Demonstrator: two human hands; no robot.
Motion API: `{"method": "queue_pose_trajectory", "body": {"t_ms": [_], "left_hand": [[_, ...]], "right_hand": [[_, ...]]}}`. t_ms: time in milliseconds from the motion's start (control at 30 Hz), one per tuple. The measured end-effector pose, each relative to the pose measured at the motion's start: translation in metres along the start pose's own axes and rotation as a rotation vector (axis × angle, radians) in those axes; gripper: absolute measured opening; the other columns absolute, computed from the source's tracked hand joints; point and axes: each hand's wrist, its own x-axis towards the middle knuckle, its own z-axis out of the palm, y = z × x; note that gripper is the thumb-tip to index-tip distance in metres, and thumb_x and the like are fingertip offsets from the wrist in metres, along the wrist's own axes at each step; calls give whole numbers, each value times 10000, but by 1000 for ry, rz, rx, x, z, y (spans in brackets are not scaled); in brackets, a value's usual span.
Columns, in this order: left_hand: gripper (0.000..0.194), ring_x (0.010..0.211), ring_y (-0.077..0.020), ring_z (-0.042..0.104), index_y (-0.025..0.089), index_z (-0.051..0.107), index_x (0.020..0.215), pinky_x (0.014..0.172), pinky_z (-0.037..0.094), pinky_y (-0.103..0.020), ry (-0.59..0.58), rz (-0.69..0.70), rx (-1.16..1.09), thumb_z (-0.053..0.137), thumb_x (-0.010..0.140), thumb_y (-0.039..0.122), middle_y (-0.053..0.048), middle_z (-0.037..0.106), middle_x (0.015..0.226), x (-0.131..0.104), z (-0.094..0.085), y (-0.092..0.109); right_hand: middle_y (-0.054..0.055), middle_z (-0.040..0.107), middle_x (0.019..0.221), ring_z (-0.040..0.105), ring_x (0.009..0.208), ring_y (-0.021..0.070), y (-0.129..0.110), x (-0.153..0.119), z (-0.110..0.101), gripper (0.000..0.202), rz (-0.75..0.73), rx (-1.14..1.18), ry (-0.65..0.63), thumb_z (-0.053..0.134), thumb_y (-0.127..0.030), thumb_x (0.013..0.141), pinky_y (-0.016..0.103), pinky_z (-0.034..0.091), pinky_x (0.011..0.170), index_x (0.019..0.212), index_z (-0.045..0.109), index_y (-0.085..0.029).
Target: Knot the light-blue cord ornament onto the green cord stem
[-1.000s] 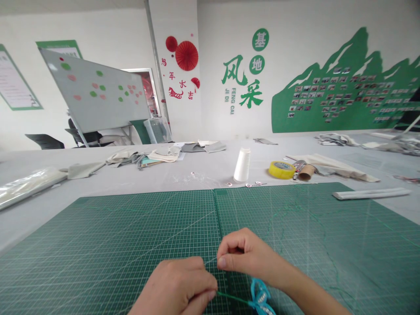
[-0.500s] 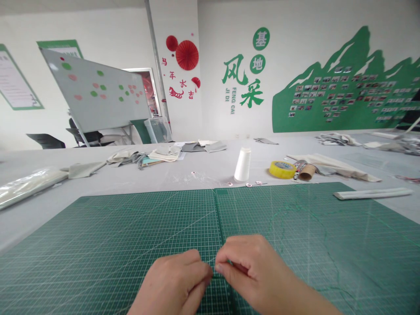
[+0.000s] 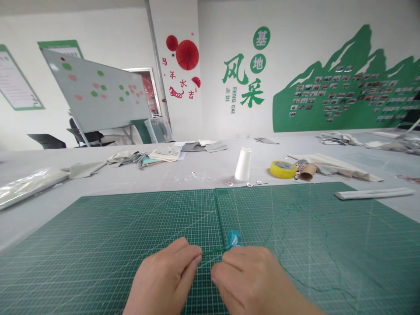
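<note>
My left hand point(image 3: 167, 275) is closed, with thumb and index finger pinching a green cord point(image 3: 214, 251). The cord runs in a short, straight line to a small blue piece with white print point(image 3: 234, 238), which looks like crinkled wrapper or fabric. My right hand point(image 3: 256, 278) is closed at this blue piece, which sticks out beyond its knuckles; its fingertips are partly hidden. Both hands are just above the green gridded cutting mats point(image 3: 131, 218), near the seam between them. A long loose green thread point(image 3: 326, 238) curves across the right mat.
Beyond the mats stand a white thread cone point(image 3: 243, 165), a yellow tape roll point(image 3: 282, 169) and a cardboard tube point(image 3: 307, 172). A rolled white strip point(image 3: 374, 194) overlaps the right mat's edge. Fabric scraps point(image 3: 164, 153) and a plastic-wrapped bundle point(image 3: 29, 186) lie at the left.
The small blue piece and the cord between my hands have come into view. My left hand has moved slightly left and up; my right hand has turned knuckles-up and moved slightly lower.
</note>
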Motion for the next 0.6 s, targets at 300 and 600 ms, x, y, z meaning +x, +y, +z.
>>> {"method": "queue_pose_trajectory", "body": {"t_ms": [300,600], "left_hand": [[233,540,-125,582,249,701,804,550,497,-184,107,-44,-44,495,910,266,20,628,665,1,-1,-1],[240,610,-140,590,237,656,811,585,477,-207,6,-88,-28,454,939,248,11,613,714,0,1,-3]], "right_hand": [[6,574,533,453,453,128,0,-3,15,172,2,-39,-8,477,-73,706,314,188,449,587,546,-176],[8,624,580,507,479,130,4,-3,21,148,42,-32,-98,490,-50,687,311,207,466,638,565,-168]]}}
